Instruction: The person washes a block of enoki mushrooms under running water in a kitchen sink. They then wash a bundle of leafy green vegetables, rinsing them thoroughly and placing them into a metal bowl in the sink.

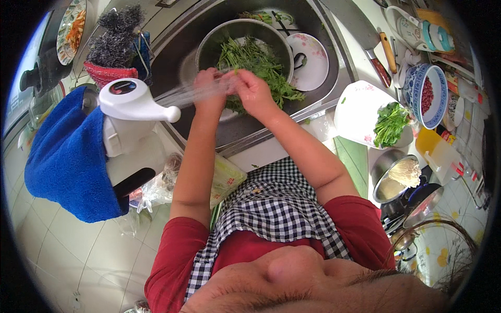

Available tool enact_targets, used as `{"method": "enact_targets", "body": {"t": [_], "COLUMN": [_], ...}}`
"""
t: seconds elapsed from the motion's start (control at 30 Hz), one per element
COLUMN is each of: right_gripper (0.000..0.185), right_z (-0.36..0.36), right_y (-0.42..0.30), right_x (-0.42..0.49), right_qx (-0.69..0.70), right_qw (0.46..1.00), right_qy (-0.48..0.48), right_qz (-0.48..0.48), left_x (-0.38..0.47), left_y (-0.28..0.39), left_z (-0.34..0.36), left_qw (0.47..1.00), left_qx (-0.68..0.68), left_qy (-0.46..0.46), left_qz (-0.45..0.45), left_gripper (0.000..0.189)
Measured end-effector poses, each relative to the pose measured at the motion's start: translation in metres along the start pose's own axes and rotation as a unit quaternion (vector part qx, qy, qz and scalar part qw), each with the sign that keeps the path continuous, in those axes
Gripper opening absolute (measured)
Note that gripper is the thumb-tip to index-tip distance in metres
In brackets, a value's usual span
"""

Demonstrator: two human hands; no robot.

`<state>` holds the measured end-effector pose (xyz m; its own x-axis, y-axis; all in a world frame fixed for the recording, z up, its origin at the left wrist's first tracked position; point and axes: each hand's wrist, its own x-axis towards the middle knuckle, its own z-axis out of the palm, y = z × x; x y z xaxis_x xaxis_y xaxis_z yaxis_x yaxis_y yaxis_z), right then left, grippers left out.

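Both my hands are over the near rim of a round metal pot [200, 53] in the sink [168, 64]. A stream of water from the left runs across them. My left hand [209, 88] has its fingers curled, and what is in them is hidden. My right hand [254, 92] pinches a small piece of green stem [236, 72] by thumb and forefinger. Leafy greens [254, 54] fill much of the pot and hang over its near right rim. The stream comes from behind a white faucet lever [133, 101] with a small round display.
A floral plate [313, 74] lies in the sink, right of the pot. On the right counter are a white dish [348, 113] with picked greens [391, 125], knives [379, 70], a blue-patterned bowl [415, 84] and enoki mushrooms [407, 172]. A blue towel [70, 164] drapes the faucet body.
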<state>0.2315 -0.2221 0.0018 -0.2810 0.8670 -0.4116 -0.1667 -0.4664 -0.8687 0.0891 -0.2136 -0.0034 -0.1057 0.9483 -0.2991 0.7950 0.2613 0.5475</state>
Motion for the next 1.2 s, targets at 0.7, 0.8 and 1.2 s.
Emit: {"method": "enact_targets", "body": {"t": [0.7,0.8,1.2], "right_gripper": [0.018,0.017,0.028], "right_z": [-0.031,-0.032,-0.045], "right_y": [-0.007,-0.012,-0.044], "right_x": [-0.001,0.003,0.004], "right_qx": [0.021,0.057,0.213], "right_qw": [0.991,0.983,0.968], "right_qy": [0.125,0.16,0.058], "right_qz": [0.03,0.07,0.12], "left_x": [0.042,0.015,-0.004], "left_y": [-0.01,0.021,0.048], "left_z": [0.029,0.003,-0.018], "left_qw": [0.985,0.954,0.942], "left_qx": [-0.128,-0.254,-0.317], "left_qy": [-0.046,-0.047,-0.097], "left_qz": [-0.11,-0.152,0.058], "left_gripper": [0.027,0.025,0.017]}}
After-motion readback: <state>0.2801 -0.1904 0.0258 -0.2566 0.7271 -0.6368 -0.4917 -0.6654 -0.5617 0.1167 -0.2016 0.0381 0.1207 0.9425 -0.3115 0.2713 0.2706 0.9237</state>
